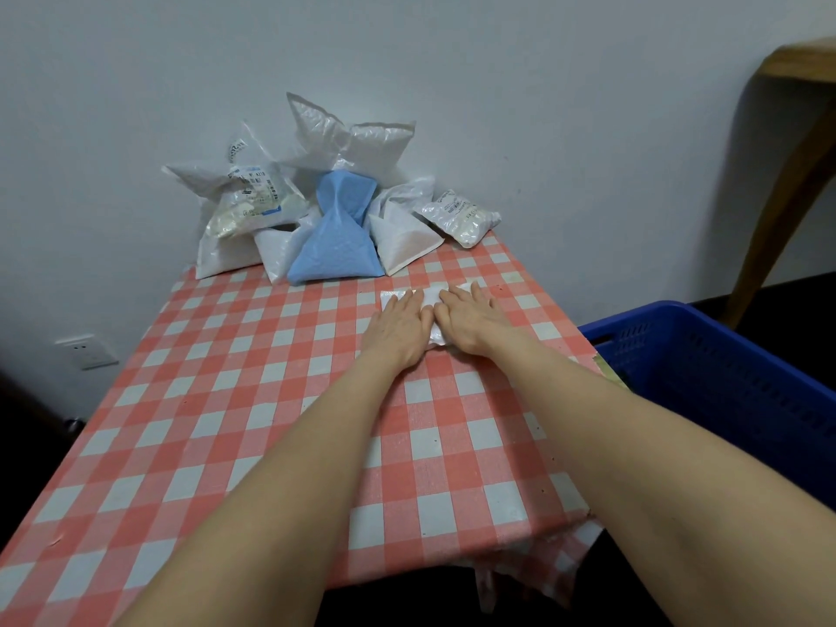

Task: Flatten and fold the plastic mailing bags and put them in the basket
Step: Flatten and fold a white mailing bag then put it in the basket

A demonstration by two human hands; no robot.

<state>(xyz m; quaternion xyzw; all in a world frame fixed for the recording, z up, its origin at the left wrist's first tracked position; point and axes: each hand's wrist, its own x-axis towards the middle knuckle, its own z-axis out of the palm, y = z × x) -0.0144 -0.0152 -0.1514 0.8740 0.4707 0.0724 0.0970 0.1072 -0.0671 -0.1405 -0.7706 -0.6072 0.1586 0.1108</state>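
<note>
A white mailing bag (430,297) lies flat on the checked table, mostly covered by my hands. My left hand (398,328) presses on its left part with straight fingers. My right hand (470,321) presses on its right part, fingers straight and spread, thumbs close together. A blue basket (705,355) stands off the table's right edge, to the right of my right forearm. A pile of puffed bags sits at the table's far end: a blue bag (337,239), white bags (226,219) and a small clear packet (461,217).
The table (226,400) wears a red and white checked cloth and stands against a pale wall. A wooden furniture leg (787,187) rises at the far right. A wall socket (86,353) is low on the left.
</note>
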